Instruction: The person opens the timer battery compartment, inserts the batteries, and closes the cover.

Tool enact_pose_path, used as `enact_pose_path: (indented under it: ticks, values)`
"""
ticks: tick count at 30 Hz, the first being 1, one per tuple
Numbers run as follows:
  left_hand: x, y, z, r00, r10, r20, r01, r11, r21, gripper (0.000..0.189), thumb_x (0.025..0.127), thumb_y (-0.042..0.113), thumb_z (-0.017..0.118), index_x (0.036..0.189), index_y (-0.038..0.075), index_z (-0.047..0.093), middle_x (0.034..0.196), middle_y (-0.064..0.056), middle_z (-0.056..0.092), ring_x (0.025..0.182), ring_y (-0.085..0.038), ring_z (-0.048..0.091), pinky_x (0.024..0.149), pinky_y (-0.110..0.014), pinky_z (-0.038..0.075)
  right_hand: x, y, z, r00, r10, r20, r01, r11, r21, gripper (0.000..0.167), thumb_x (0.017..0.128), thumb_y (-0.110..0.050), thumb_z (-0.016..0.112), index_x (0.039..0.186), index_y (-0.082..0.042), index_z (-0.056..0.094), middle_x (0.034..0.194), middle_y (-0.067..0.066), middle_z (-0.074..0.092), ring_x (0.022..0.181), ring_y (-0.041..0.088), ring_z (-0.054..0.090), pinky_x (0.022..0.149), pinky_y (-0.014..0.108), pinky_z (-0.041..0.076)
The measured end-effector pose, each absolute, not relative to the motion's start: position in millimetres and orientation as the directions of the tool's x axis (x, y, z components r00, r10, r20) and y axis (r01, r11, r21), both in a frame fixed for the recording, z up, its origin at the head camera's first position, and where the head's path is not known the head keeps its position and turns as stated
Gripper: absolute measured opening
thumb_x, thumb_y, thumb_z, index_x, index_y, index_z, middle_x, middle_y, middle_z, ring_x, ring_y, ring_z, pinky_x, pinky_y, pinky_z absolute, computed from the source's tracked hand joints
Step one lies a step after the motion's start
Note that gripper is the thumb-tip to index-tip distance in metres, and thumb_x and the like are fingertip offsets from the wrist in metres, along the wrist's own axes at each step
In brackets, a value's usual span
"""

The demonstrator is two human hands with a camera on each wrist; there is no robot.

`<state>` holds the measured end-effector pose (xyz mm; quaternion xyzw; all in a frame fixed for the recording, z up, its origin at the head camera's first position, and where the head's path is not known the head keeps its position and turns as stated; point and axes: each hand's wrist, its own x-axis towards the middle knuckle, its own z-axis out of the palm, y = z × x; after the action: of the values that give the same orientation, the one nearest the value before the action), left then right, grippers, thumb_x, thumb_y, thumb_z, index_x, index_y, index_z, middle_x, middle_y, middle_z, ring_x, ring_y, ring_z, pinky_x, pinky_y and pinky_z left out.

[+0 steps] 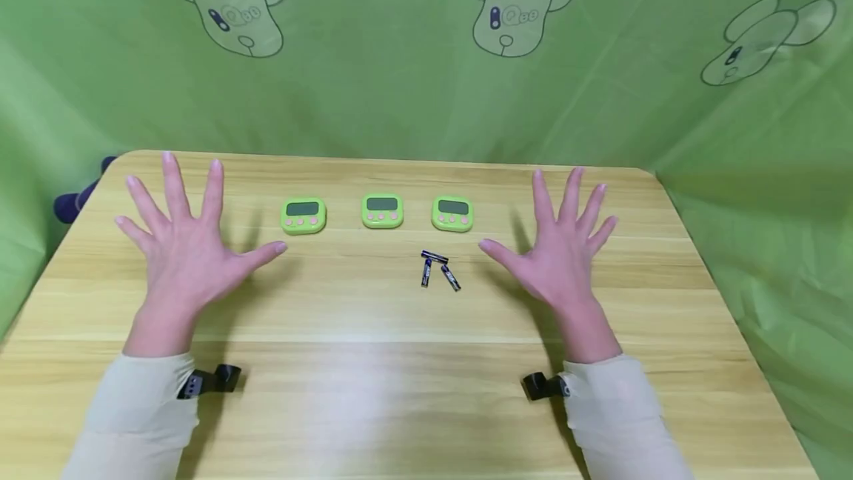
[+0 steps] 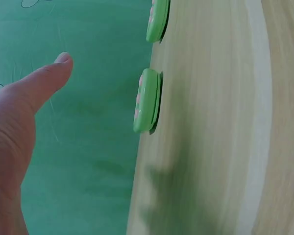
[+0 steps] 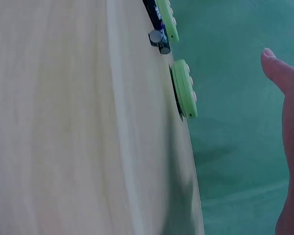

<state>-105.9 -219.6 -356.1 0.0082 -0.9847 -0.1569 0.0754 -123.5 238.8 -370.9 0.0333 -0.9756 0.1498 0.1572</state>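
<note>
Both hands are held over the table with fingers spread wide and nothing in them. In the head view my left hand is at the left, its thumb nearest the left green digital timer. My right hand is at the right, its thumb pointing toward the right timer and the batteries. A middle timer completes the row; each has a dark screen and pink buttons. Three dark batteries lie loosely grouped: one crosswise, one nearly upright in view, one slanting.
The wood-grain table has rounded far corners. Behind it and along the sides hangs a green cloth printed with cartoon animal heads. A dark purple object shows past the table's left edge. Black camera mounts sit on both wrists.
</note>
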Motion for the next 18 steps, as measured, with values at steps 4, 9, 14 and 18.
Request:
enact_pose_path:
  ticks: [4, 9, 14, 18]
  values:
    - [-107, -218, -361, -0.981, -0.035, 0.190, 0.037, 0.932, 0.360, 0.127, 0.070, 0.080, 0.069, 0.160, 0.028, -0.005, 0.157, -0.004, -0.036, 0.138, -0.041, -0.034, 0.100, -0.076, -0.015, -125, 224, -371, -0.921, -0.032, 0.388, -0.172, 0.928, -0.330, 0.114, 0.072, -0.077, 0.067, 0.161, -0.032, 0.012, 0.164, 0.001, -0.016, 0.146, 0.034, -0.020, 0.109, 0.067, -0.013]
    - [-114, -215, -373, -0.965, -0.040, 0.257, 0.095, 0.866, 0.491, 0.127, 0.070, 0.067, 0.080, 0.161, 0.026, 0.002, 0.162, -0.003, -0.025, 0.146, -0.038, -0.018, 0.110, -0.072, 0.002, -131, 190, -371, -0.863, -0.055, 0.502, -0.285, 0.873, -0.396, 0.109, 0.074, -0.072, 0.070, 0.161, -0.029, 0.021, 0.166, -0.001, 0.003, 0.148, 0.032, 0.007, 0.110, 0.063, 0.012]
    - [-123, -214, -385, -0.961, -0.058, 0.270, 0.125, 0.780, 0.614, 0.124, 0.070, 0.056, 0.086, 0.162, 0.025, 0.008, 0.164, 0.003, -0.017, 0.147, -0.033, -0.005, 0.110, -0.071, 0.015, -138, 150, -368, -0.818, -0.112, 0.564, -0.416, 0.792, -0.447, 0.101, 0.078, -0.061, 0.073, 0.159, -0.019, 0.028, 0.164, 0.001, 0.018, 0.140, 0.034, 0.027, 0.107, 0.058, 0.027]
    - [-127, -212, -390, -0.966, -0.079, 0.245, 0.123, 0.694, 0.710, 0.120, 0.073, 0.047, 0.088, 0.162, 0.023, 0.011, 0.165, 0.004, -0.009, 0.147, -0.034, 0.006, 0.111, -0.067, 0.020, -141, 115, -367, -0.822, -0.135, 0.553, -0.485, 0.675, -0.556, 0.094, 0.082, -0.043, 0.079, 0.157, -0.012, 0.031, 0.161, 0.004, 0.027, 0.121, 0.025, 0.051, 0.098, 0.044, 0.045]
